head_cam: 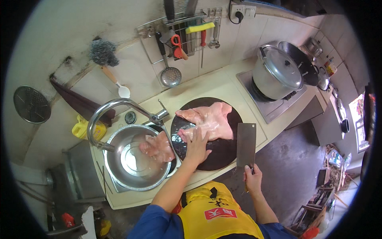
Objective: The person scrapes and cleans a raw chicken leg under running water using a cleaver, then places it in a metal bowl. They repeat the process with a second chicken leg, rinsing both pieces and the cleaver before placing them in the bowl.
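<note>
A large, pale pink piece of raw meat point(216, 119) lies spread on a round dark cutting board point(218, 154). My left hand point(197, 146) rests palm down on the near edge of the meat with its fingers apart. A cleaver point(246, 143) is in my right hand point(253, 178), its broad blade pointing away from me just off the board's right side. To the left of the board, a metal basin point(119, 177) over the sink holds cloudy water and another piece of raw meat point(159, 148).
A curved faucet point(119, 103) arches over the basin. On a cooktop point(270, 112) at the right stands a lidded pot point(274, 77), with a wok point(298, 59) behind it. A skimmer point(171, 76) hangs from the wall rack. The yellow jug point(80, 128) sits behind the basin.
</note>
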A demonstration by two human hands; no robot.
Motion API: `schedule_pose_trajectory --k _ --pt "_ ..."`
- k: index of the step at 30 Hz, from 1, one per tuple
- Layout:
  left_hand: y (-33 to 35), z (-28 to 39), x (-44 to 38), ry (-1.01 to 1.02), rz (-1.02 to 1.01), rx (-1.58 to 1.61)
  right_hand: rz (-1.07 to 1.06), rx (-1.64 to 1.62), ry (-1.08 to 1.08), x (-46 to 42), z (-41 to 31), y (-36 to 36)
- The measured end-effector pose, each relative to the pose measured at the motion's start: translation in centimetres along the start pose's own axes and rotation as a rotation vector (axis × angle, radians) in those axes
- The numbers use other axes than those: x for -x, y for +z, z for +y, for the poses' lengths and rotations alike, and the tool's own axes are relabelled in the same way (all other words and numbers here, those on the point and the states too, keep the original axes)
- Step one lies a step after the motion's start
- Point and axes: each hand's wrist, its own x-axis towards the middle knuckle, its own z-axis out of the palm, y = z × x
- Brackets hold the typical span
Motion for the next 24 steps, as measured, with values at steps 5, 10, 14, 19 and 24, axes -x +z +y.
schedule_pose_trajectory --k 5,10,14,19,24 --pt "4.3 -1.3 8.6 -0.219 0.036 0.062 -0.081 -0.065 0.060 -1.9 2.6 -0.4" --pt "3.8 -7.2 15.9 -0.511 0.251 0.298 -0.127 -0.070 0.071 -2.3 2.8 0.0" --pt "3.9 -12.7 18.2 -1.015 0.041 0.718 -0.175 -0.023 0.019 -2.6 1.8 0.7" --pt "12.8 -23.0 17.5 -1.357 0.266 1.471 -0.147 -0.130 -0.002 -2.7 -0.9 3.7" --pt "18.8 -23.6 11.0 -1.332 0.679 1.505 -0.094 -0.184 -0.015 -0.5 -5.0 6.5"
